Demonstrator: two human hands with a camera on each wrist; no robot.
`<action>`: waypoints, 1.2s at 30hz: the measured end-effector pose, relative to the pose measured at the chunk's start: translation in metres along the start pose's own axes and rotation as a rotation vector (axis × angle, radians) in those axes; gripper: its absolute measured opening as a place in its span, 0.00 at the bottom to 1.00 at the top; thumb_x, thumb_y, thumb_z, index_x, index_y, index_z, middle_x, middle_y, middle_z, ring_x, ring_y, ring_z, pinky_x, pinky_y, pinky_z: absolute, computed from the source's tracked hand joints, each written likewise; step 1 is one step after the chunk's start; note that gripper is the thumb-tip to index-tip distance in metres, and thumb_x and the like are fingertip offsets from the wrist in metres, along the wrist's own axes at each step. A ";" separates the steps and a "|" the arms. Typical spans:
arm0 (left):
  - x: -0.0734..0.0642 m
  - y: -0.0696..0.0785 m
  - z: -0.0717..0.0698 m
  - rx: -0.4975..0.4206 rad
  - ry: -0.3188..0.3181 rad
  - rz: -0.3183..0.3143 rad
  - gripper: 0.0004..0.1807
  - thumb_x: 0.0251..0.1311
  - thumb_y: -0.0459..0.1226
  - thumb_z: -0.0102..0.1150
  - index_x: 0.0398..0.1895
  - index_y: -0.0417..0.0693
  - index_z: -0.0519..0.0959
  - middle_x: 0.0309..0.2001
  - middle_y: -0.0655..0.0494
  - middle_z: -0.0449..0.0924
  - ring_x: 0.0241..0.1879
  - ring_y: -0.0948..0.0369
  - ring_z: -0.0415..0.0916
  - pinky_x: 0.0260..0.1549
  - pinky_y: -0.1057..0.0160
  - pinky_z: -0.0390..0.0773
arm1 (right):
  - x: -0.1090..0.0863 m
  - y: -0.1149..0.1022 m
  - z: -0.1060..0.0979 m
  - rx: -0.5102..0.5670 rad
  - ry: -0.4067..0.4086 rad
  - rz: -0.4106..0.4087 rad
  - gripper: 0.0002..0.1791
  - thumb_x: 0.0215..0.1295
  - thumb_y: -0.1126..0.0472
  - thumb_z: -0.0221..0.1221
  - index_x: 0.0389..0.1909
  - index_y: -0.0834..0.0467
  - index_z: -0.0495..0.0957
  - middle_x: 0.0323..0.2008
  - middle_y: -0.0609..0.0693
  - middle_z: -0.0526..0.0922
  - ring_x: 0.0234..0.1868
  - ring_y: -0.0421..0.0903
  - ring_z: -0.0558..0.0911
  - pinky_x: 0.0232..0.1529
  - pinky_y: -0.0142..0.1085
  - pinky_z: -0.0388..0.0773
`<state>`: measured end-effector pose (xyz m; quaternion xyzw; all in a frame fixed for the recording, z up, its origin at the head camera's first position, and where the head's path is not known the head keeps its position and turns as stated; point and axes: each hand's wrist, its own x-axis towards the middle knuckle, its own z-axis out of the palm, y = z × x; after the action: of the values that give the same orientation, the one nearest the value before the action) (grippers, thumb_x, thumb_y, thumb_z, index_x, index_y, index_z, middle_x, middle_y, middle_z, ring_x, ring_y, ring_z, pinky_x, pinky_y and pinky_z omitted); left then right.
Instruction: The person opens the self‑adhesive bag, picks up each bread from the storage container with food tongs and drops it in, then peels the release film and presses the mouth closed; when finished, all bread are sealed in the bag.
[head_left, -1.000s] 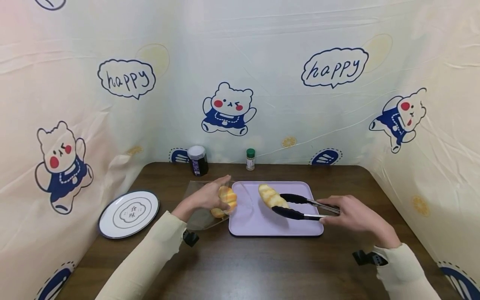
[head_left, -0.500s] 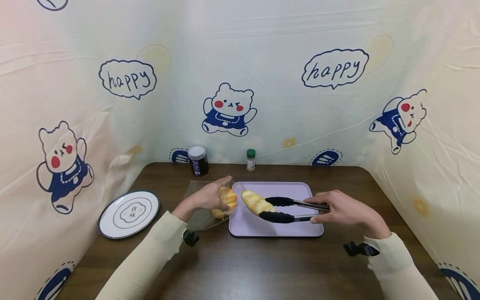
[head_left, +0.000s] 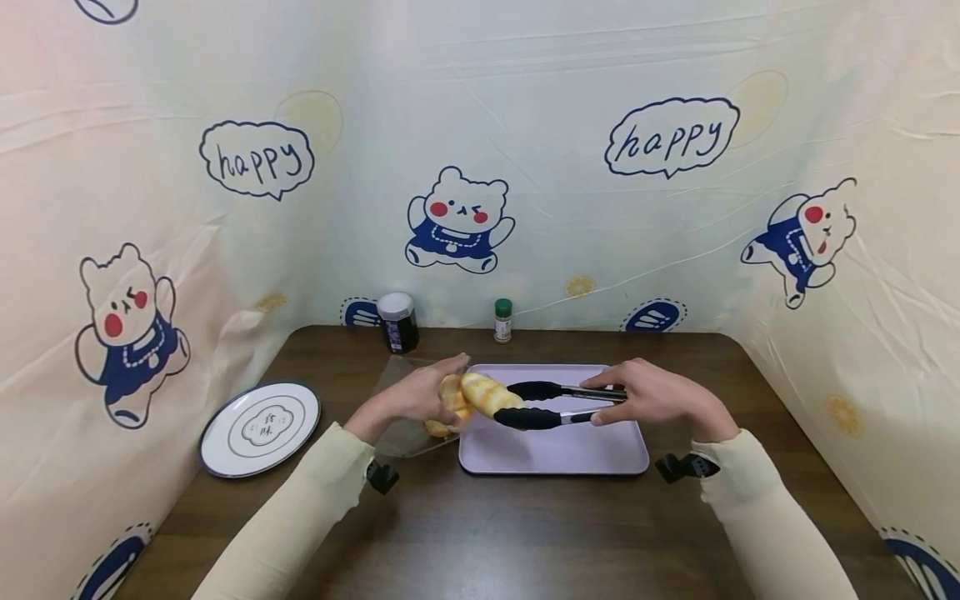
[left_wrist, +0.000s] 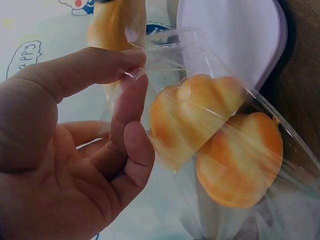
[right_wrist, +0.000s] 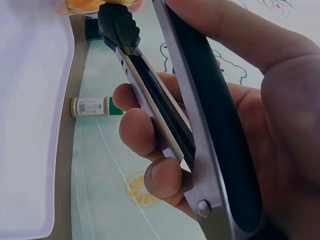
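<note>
My left hand (head_left: pixel 420 396) pinches the mouth of a clear plastic bag (left_wrist: pixel 280 120) between thumb and fingers. Inside the bag lie two striped bread rolls, an upper roll (left_wrist: pixel 195 112) and a lower roll (left_wrist: pixel 242 165). My right hand (head_left: pixel 652 400) grips black-tipped metal tongs (head_left: pixel 540 418), fingers on one arm and thumb on the other. The tongs clasp a long striped bread (head_left: pixel 483 393), whose far end is at the bag's mouth beside my left fingers. In the left wrist view that bread (left_wrist: pixel 116 25) shows beyond the thumb.
A lilac tray (head_left: pixel 555 454) lies under the tongs. A white plate (head_left: pixel 258 429) with a dark rim is at the left. At the back stand a dark jar (head_left: pixel 397 323) with a pale lid and a small green-capped bottle (head_left: pixel 502 321). A patterned cloth hangs behind.
My right hand has moved left with the tongs, carrying the long bread from over the tray to the bag's mouth. The left hand has stayed nearly still, holding the bag.
</note>
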<state>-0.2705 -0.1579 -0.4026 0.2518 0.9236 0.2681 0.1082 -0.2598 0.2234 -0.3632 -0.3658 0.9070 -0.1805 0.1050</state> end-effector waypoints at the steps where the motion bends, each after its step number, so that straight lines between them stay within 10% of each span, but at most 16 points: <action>1: 0.000 0.000 0.000 -0.002 -0.001 0.007 0.57 0.45 0.35 0.77 0.78 0.41 0.53 0.79 0.43 0.51 0.74 0.44 0.59 0.71 0.45 0.64 | 0.002 0.000 -0.001 0.002 -0.007 0.006 0.32 0.61 0.41 0.66 0.61 0.54 0.80 0.58 0.49 0.84 0.58 0.47 0.82 0.58 0.50 0.79; 36: 0.001 0.006 -0.001 0.035 0.047 0.009 0.57 0.45 0.36 0.76 0.79 0.48 0.54 0.79 0.50 0.53 0.69 0.49 0.67 0.67 0.44 0.70 | 0.027 -0.022 -0.005 -0.039 0.022 0.062 0.32 0.59 0.41 0.67 0.60 0.57 0.80 0.58 0.55 0.83 0.58 0.51 0.82 0.57 0.51 0.80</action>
<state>-0.2689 -0.1539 -0.3981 0.2514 0.9293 0.2583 0.0812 -0.2665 0.1912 -0.3515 -0.3374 0.9224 -0.1634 0.0935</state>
